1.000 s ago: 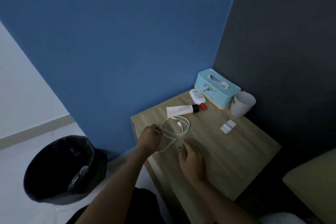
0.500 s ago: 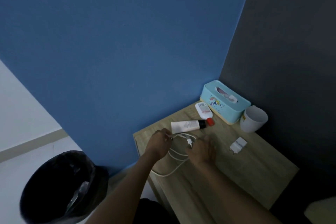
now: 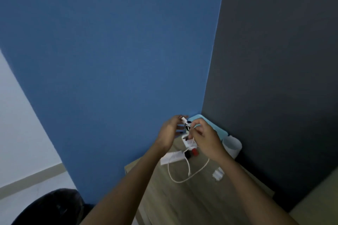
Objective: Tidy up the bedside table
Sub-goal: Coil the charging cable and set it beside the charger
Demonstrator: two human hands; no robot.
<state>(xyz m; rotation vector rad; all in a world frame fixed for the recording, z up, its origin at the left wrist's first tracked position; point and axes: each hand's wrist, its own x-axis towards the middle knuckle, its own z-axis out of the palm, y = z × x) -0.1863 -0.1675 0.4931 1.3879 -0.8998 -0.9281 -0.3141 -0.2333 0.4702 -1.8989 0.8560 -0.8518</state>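
Note:
Both hands are raised above the wooden bedside table [image 3: 182, 204] and hold a white charging cable [image 3: 178, 179]. My left hand [image 3: 169, 132] pinches one plug end near the fingertips. My right hand [image 3: 205, 139] grips the cable just to the right of it. The cable's loop hangs down and its lowest part rests on the tabletop. A white tube with a black cap [image 3: 172, 157] lies under the hands. Beside the tube a red cap [image 3: 194, 151] shows, its bottle mostly hidden. A white charger plug [image 3: 218, 174] lies to the right.
A light blue tissue box [image 3: 218, 129] sits in the back corner, partly behind my right hand. A white cup [image 3: 233, 145] stands to its right against the dark wall. A black-lined bin [image 3: 53, 208] stands on the floor at the lower left. A beige cushion edge [image 3: 321, 201] shows at the right.
Both hands have lifted off the tabletop with the cable, so its loop now hangs between them. The camera has tilted up and the table sits lower in view.

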